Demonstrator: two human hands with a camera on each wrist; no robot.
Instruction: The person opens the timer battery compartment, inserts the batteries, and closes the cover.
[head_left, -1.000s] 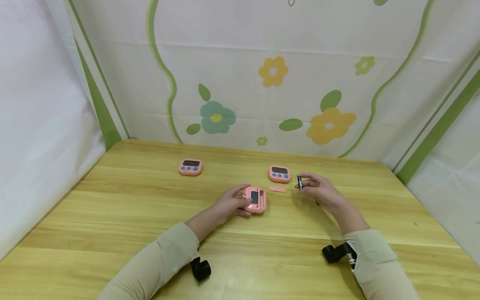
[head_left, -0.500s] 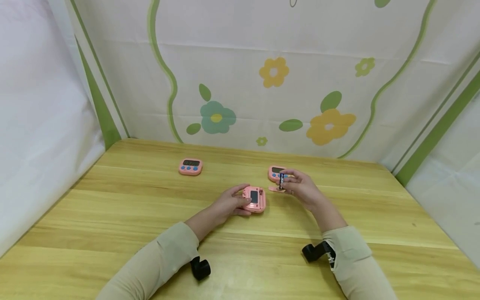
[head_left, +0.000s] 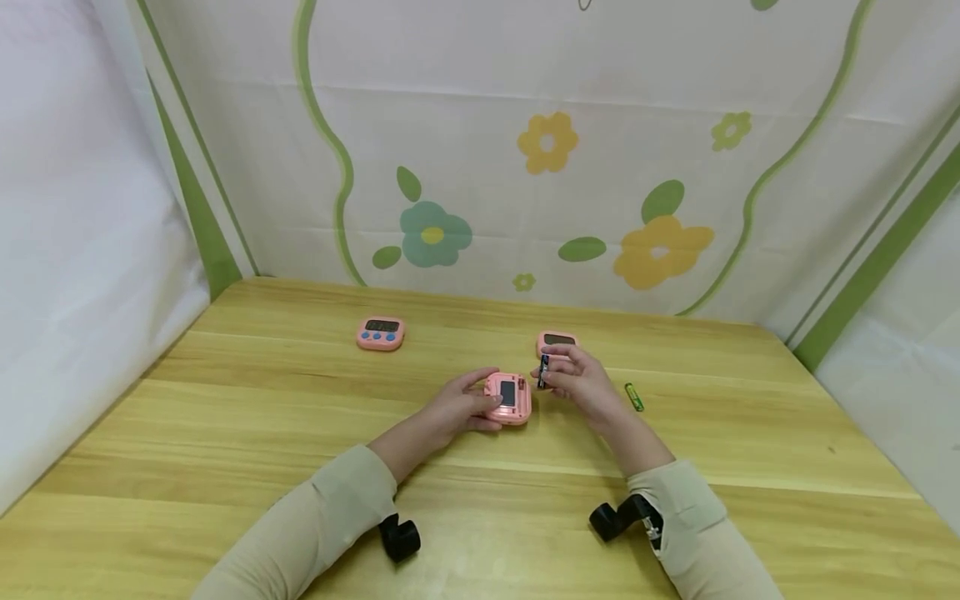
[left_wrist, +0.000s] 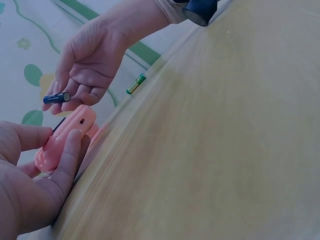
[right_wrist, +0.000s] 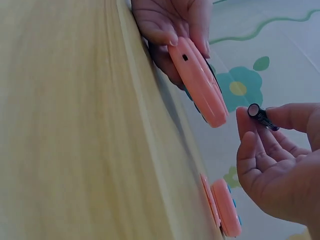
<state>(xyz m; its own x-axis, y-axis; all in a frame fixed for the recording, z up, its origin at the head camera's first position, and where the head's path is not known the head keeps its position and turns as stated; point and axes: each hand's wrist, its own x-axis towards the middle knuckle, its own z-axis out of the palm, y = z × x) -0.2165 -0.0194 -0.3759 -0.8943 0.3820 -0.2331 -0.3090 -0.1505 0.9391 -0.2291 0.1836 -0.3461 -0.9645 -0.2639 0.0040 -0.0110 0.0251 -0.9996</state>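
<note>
My left hand (head_left: 461, 404) grips a pink digital timer (head_left: 517, 410), its back turned up and the battery slot uncovered. The thumb lies across the back and the other fingers are underneath, as the left wrist view shows. Just right of that timer, my right hand (head_left: 585, 387) pinches a dark battery (head_left: 543, 372) between thumb and fingertips. The battery (right_wrist: 262, 117) is apart from the timer (right_wrist: 200, 82) in the right wrist view. On the table right of my right hand lies a green battery (head_left: 634, 397).
A second pink timer (head_left: 380, 333) with blue buttons lies at the back left. Another pink timer (head_left: 553, 340) is partly hidden behind my right hand. The pink battery cover (right_wrist: 210, 200) lies beside it. A floral curtain (head_left: 480, 167) stands behind the wooden table (head_left: 300, 400).
My right hand has moved left with the dark battery, close to the held timer. This uncovers the green battery on the table. My left hand and its timer have stayed in place.
</note>
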